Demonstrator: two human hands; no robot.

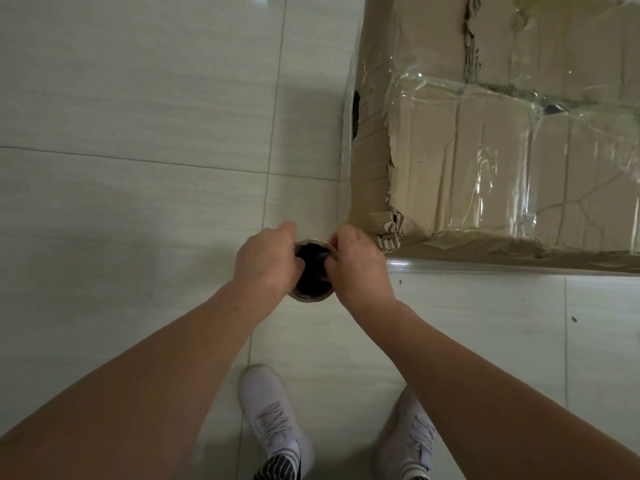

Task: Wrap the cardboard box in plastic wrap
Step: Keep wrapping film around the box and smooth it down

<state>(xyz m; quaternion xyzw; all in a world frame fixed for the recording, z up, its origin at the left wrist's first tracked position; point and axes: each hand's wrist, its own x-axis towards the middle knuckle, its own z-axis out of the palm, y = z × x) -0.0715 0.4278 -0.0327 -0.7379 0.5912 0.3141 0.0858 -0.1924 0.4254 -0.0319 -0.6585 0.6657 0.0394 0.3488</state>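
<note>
Right of frame on pale tile floor (138,188): cardboard box (433,188), battered, torn at near-left corner, top partly under plastic wrap (491,157). Clear sheet also visible down left side, heading toward roll (313,275) held just off that corner, seen end-on, axis roughly vertical.

Step in hand, best guess: carrying film round near-left corner onto near side. To do it well:
- keep roll upright and close to box wall
- steady tension for a flat sheet, no slack at the corner
- ease off over torn cardboard edge, puncture risk there
- overlap the band already on
- walk round the box rather than reaching; mind shoes (273,420) on tile, likely slick
- let core spin on fingers, brake lightly for stretch

Left hand (266,261): closed on roll, fingers curled over top rim into dark hollow core. Right hand (358,263): same grip on opposite side of rim, fingers hooked inside, close beside box corner, contact unclear. Neither hand spread. Thumbs not clearly visible. Lower end of roll hidden, so cannot tell whether resting on floor or lifted.
</note>
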